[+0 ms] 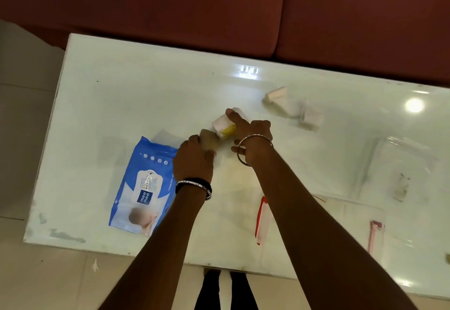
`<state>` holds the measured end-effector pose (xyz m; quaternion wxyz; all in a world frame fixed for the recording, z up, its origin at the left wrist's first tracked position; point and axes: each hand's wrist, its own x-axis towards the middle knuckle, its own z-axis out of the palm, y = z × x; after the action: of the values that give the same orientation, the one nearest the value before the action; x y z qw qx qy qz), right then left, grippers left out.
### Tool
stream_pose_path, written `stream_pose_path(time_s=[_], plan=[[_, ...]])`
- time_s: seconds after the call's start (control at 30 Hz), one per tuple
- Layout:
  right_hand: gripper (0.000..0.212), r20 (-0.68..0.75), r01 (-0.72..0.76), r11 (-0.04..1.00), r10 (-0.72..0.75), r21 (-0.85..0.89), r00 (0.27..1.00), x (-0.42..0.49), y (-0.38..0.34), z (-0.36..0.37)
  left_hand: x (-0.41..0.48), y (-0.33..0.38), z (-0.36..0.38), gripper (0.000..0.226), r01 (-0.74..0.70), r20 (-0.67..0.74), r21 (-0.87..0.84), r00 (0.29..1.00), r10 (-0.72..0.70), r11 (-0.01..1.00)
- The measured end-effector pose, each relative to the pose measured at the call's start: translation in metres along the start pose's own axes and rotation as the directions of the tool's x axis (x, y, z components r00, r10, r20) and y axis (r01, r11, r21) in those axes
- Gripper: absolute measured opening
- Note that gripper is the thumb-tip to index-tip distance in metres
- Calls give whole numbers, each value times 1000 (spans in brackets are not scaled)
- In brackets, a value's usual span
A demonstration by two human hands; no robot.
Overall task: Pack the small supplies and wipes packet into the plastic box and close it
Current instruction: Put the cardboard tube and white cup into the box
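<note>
Wipes packet [141, 188], blue with a white label, lay flat on the white glossy desk [121, 95] just left of the left forearm, its near end towards the person. The left hand [194, 158] reached forward beside the packet's far corner, its fingers [207, 139] curled around a small brownish thing whose shape was too blurred to tell. The right hand [250, 136] was just beside it, the forefinger stretched out over a small white box [222, 124] with a yellow mark, the other fingers bent around that box so that it seemed held between them; how tightly I could not tell. Both wrists wore bangles.

Farther right on the desk a pale pink and white packet [276, 95] lay near a small clear wrapper [310, 117]. A clear plastic box [401, 168] stood at the right side of the desk, well apart from the hands, faint against the glossy top. Near the front edge lay a red and white strip [263, 219] close to the right forearm, and a pink razor [375, 236] farther right.

Beyond the desk stood a dark red sofa [219, 5]. The floor [29, 273] was of pale tiles, and ceiling lights were mirrored in the desk top.
</note>
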<state>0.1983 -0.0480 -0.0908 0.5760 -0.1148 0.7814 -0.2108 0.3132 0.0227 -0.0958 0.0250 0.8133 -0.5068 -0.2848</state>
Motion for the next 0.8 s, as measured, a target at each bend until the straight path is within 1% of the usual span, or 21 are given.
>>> stream_pose_path(time_s=[0.1, 0.23, 0.3, 0.33, 0.43, 0.53, 0.67, 0.73, 0.8], plan=[[82, -40, 29, 999, -28, 25, 999, 7, 1, 14, 1, -1, 1, 50, -10, 8, 23, 1000, 10, 1000], [68, -43, 52, 991, -48, 123, 998, 13, 5, 13, 5, -3, 2, 46, -10, -3, -46, 1000, 10, 999], [63, -61, 127, 982, -119, 143, 991, 7, 7, 1, 2, -4, 2, 46, -13, -11, -80, 1000, 12, 997], [62, -69, 166, 973, -156, 163, 985, 2, 7, -6, 0, -5, 0, 46, -12, -15, -125, 1000, 10, 992], [64, -61, 278, 929, -271, 244, 961, -20, 18, -43, -17, -4, -5, 47, 7, -5, -372, 1000, -9, 928], [59, -60, 351, 886, -350, 303, 935, -52, 39, -97, -45, -1, -12, 47, 29, 28, -518, 999, -16, 855], [52, -101, 350, 847, -339, 400, 935, -91, 73, -172, -84, 0, -17, 53, 124, 162, -623, 986, -27, 772], [54, -126, 340, 823, -318, 455, 940, -104, 91, -201, -104, 3, -19, 56, 147, 216, -657, 976, -1, 740], [51, -163, 331, 835, -288, 440, 944, -112, 106, -224, -120, 7, -21, 59, 169, 256, -685, 967, 16, 709]])
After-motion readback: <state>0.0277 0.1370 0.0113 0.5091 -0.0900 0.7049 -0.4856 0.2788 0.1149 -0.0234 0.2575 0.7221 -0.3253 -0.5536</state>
